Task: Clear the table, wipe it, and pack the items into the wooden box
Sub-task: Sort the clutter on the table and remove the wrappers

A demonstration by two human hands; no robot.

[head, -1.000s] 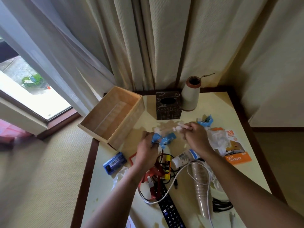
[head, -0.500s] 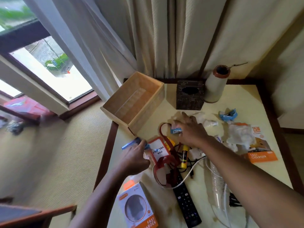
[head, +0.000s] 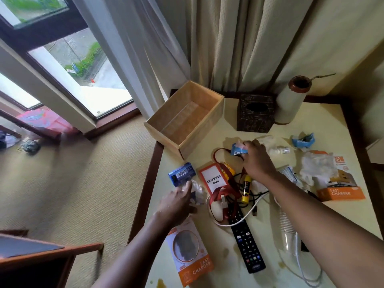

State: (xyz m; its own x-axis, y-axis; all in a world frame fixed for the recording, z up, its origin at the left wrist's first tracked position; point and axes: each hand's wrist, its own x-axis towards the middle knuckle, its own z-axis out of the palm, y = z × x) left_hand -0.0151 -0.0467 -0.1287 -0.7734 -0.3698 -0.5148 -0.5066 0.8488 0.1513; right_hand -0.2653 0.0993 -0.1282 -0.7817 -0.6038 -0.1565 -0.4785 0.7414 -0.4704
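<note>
An empty wooden box (head: 209, 119) sits at the table's (head: 324, 121) far left corner. My right hand (head: 256, 160) grips a crumpled blue wrapper (head: 239, 150) in the middle of the table. My left hand (head: 176, 204) reaches onto crumpled clear plastic (head: 198, 191) beside a small blue box (head: 181, 176) near the left edge; its fingers look loosely bent on the plastic. Between my hands lie a red-framed pass card (head: 214, 180) with lanyard, a yellow glue stick (head: 246, 189), a black remote (head: 246, 244) and a white cable (head: 247, 217).
At the back stand a dark tissue box (head: 255, 113) and a pale vase (head: 291, 102). Another blue wrapper (head: 303, 140), white plastic (head: 318, 165), two orange charger packs (head: 342, 183) (head: 191, 256), and stacked clear cups (head: 291, 235) lie around. Brown stains (head: 161, 283) mark the near table. A wooden chair (head: 41, 260) stands left.
My left hand has dropped from the blue wrapper to the clear plastic by the left edge. My right hand has taken hold of a blue wrapper. The view has swung left.
</note>
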